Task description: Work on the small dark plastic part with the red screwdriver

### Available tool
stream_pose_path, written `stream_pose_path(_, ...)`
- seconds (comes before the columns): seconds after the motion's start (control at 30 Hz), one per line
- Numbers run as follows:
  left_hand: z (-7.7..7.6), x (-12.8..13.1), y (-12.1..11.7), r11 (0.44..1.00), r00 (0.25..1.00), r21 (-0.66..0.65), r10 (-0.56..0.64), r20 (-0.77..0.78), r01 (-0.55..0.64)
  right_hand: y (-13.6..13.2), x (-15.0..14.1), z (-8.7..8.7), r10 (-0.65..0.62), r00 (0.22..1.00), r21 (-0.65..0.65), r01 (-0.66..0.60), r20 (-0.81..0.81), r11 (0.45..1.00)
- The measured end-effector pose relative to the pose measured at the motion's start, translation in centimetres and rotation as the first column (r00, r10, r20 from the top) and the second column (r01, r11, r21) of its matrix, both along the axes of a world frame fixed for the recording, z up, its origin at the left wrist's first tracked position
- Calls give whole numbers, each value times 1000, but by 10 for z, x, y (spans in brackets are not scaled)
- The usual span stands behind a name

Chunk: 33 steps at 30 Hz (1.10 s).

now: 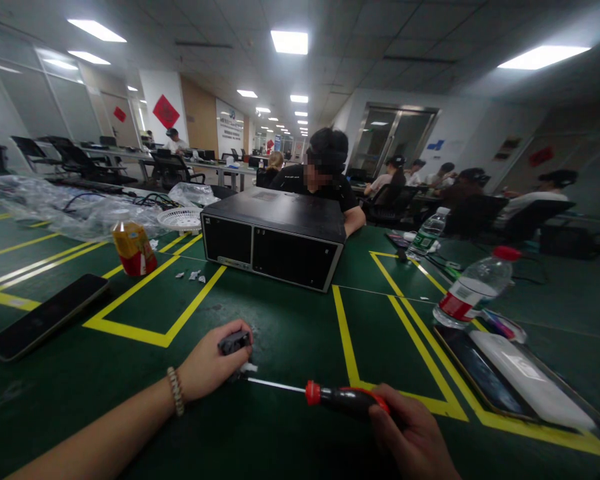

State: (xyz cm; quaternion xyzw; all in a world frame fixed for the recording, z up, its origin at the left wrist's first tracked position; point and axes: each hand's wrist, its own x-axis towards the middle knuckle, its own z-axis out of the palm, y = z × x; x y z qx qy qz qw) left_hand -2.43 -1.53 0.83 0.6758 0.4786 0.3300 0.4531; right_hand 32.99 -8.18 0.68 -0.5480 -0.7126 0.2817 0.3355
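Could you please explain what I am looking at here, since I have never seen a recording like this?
This is a single view from a camera worn on a person's head, looking down at their own two bare hands over a green table marked with yellow tape. The left hand grips a small dark part. The right hand holds a red and black screwdriver, its tip at that part. Beyond lie a black computer case, a phone, a drink carton and a water bottle. Another person sits opposite.

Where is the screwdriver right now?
In the head view, the screwdriver lies low at centre, handle in the right hand, tip at the small part in the left hand.
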Motion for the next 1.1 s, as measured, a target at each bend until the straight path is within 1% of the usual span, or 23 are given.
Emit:
stream_pose_path(0.1, -1, -1, 1, 1000, 1000, 1, -1, 12, 1, 1, 0, 1, -13, 1000, -6, 13, -17, 1000)
stream_pose_path(0.27, -3, -2, 2, 1000, 1000, -22, -11, 25, 12, 0, 2, -3, -88, 994, 6, 89, -69, 996)
stream_pose_path(0.43, -2, -1, 1, 1000, 1000, -3, -1, 11, 1, -3, 2, -10, -86, 985, 5, 88, -147, 996)
stream_pose_path(0.53, -1, 0, 0, 1000, 1000, 15, 6, -2, -6, -5, 1, -12, -58, 983, 25, 63, -172, 998)
stream_pose_path(0.67, -1, 1, 1, 1000, 1000, 31, 4, -9, -3, -6, -3, -8, -15, 979, 3, 16, -203, 1000)
stream_pose_path(0.77, -2, 1, 1, 999, 1000, 34, 16, -14, -16, -7, -7, -4, -62, 974, -37, 55, -219, 998)
stream_pose_path(0.83, -3, 0, 1, 1000, 1000, 26, 16, -11, -16, -6, -9, -2, -115, 965, -35, 109, -237, 993)
stream_pose_path(0.87, -2, 0, 1, 1000, 1000, 19, 11, -7, -11, -6, -10, -2, -121, 963, -35, 117, -241, 993)
stream_pose_path(1.0, -1, -1, 1, 1000, 1000, -10, -5, 5, 6, -4, -8, -2, -85, 973, -22, 83, -213, 996)
stream_pose_path(1.1, -1, -1, 1, 1000, 1000, -11, -5, 1, 5, -4, -7, -3, -89, 977, 12, 94, -195, 996)
